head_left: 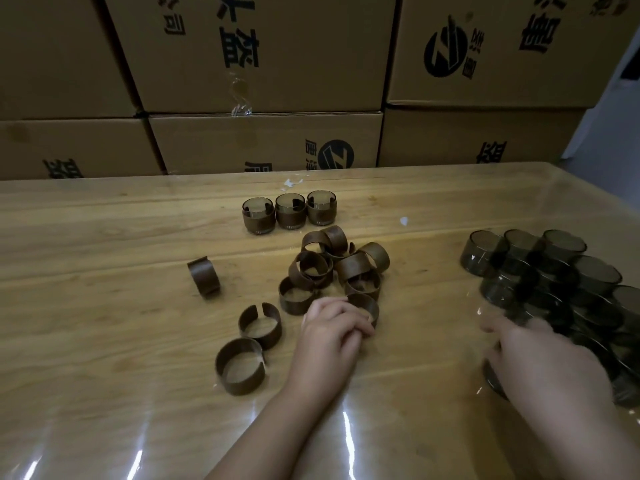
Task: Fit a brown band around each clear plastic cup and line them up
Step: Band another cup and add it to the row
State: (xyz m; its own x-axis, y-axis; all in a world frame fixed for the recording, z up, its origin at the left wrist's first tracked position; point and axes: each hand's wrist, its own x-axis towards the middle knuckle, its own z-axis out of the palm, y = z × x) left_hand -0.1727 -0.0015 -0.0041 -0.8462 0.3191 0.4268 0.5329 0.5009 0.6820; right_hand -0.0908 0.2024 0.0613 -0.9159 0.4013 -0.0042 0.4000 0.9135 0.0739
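Wooden table [104, 237], three banded cups [290, 213] abreast, split brown bands [332, 268]

Head camera looks forward and down, close over the table [104, 237].

three banded cups [290, 213] lined upright behind loose brown bands [337, 268].

Three banded cups [291, 211] stand in a row near the far edge of the table [104, 306]. A pile of brown bands [346, 265] lies mid-table. The left hand [332, 327] curls its fingers against the nearest band [367, 304]. The blurred right hand [540, 362] touches the heap of clear cups [561, 271] at the right edge. Cardboard boxes [263, 64] are stacked behind.
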